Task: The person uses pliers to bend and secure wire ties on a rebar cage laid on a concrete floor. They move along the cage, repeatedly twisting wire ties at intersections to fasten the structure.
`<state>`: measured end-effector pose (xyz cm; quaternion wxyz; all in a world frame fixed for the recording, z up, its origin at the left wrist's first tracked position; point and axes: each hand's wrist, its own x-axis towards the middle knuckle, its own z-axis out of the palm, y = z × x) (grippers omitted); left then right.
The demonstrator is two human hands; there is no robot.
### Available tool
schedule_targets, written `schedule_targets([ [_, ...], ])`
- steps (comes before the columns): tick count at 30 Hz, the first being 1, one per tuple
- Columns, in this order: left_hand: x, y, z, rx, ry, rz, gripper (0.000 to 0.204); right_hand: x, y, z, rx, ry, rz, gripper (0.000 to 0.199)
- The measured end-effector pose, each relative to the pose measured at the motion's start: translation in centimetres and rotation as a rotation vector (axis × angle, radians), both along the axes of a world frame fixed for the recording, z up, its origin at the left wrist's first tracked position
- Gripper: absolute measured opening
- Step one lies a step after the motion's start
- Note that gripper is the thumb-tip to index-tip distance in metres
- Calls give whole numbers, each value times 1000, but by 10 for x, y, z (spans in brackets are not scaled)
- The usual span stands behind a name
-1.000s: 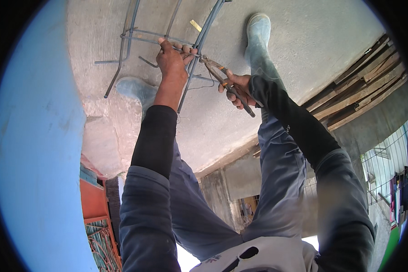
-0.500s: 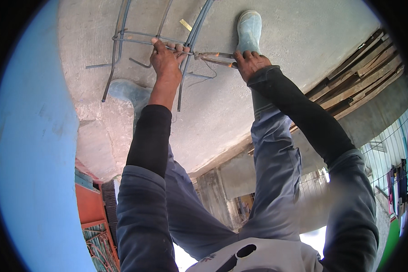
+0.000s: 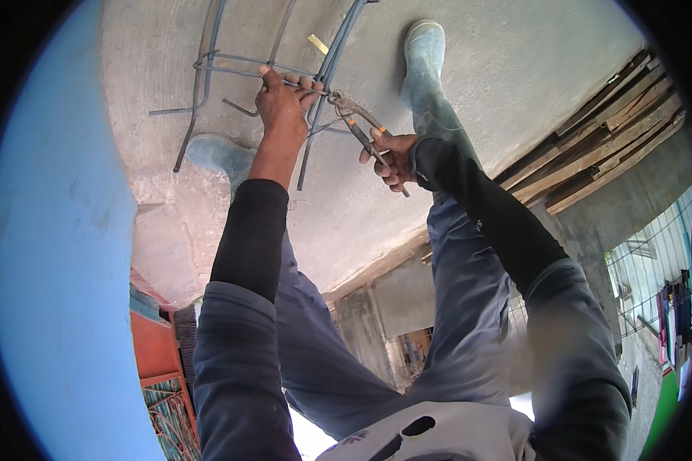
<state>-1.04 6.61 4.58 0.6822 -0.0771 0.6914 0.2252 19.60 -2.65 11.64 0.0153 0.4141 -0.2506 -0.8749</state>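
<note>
Right hand (image 3: 392,157), gripping the pincers (image 3: 359,123), has swung back from the rebar cage (image 3: 284,73), nose now biting at the crossing just beside the left hand (image 3: 281,104) clamped on the bars, so tying looks under way.

The scene is lit by even, diffuse daylight, and the concrete floor (image 3: 515,69) is rendered pale and bright. Only soft, faint shadows are cast under the steel rods (image 3: 207,77), and no hard glare is seen. At the lower edge a patch between the legs is blown out to white. The frame is enclosed by a black circular fisheye border; straight lines such as the stacked wooden planks (image 3: 607,131) are bent toward the rim. The left hand (image 3: 281,107) and the pliers (image 3: 361,127) are shown fairly sharp, while the right sleeve (image 3: 569,338) near the lens is smeared and out of focus. The blue wall (image 3: 46,269) is flat and textureless.
</note>
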Motion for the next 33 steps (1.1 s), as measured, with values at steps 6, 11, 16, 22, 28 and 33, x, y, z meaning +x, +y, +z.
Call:
schedule_targets([
  [6, -1, -8, -9, 53, -41, 41, 47, -5, 25, -3, 392, -353, 826, 60],
  [11, -4, -7, -8, 41, -34, 17, 48, 0, 43, 17, 1061, -499, 1425, 53],
  [16, -7, -4, -5, 41, -76, -48, 51, 46, 46, -1, 2048, -692, 1661, 65],
  [22, -8, -5, -10, 89, -115, -75, 50, 50, 9, -18, 1790, -588, 1417, 65],
  [28, -9, -4, -5, 83, -80, -33, 49, 16, 2, 10, -35, -110, -171, 59],
  [33, -7, -1, -3, 76, -82, -31, 50, 7, -22, 9, 70, 83, -458, 61],
])
